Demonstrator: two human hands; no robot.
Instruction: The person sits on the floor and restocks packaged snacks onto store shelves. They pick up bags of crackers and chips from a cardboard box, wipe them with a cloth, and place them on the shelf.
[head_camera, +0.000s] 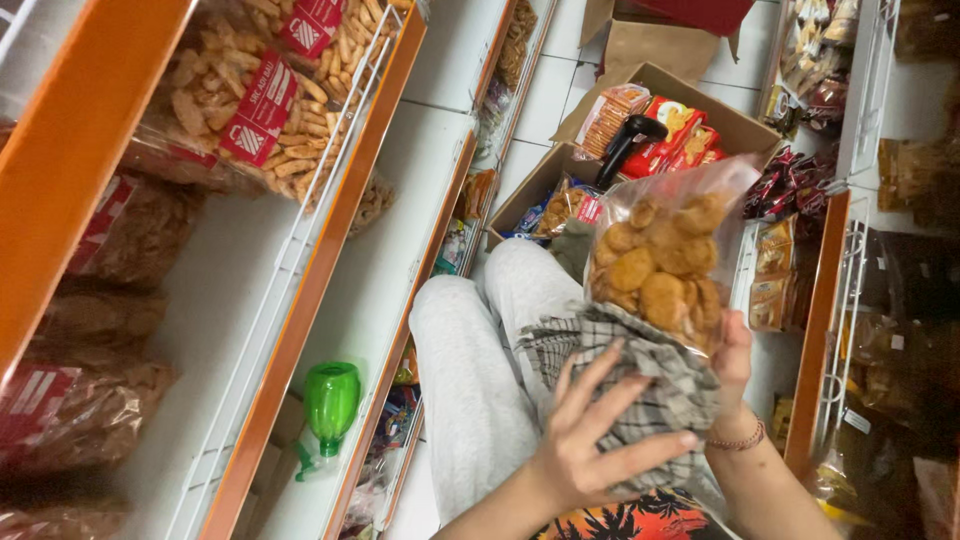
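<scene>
The left hand (590, 440) lay with fingers spread flat against a grey checked cloth (640, 385), pressing it to the lower part of a clear plastic bag of round golden crackers (660, 265). The right hand (732, 365) gripped the same bag from the far side, thumb and palm closed around its bottom edge, a beaded bracelet (738, 440) on the wrist. Held this way, the bag stood upright above the person's lap, one hand steadying it while the other rubbed the cloth over its film, seemingly wiping it.

The bag was glossy and crinkled, its top gathered loosely; the crackers inside looked rough, puffed and disc-shaped. The cloth was soft woven fabric, bunched in folds.

The person wore light grey trousers (470, 370) and sat in a narrow shop aisle. To the left ran white shelves with orange edges (330, 260) and wire rails, carrying bags of stick-shaped snacks (260, 100). A green plastic spray bottle (330, 400) lay on its side on a lower shelf, within reach. Beyond the knees, an open cardboard box (650, 130) on the tiled floor held more packets.
</scene>
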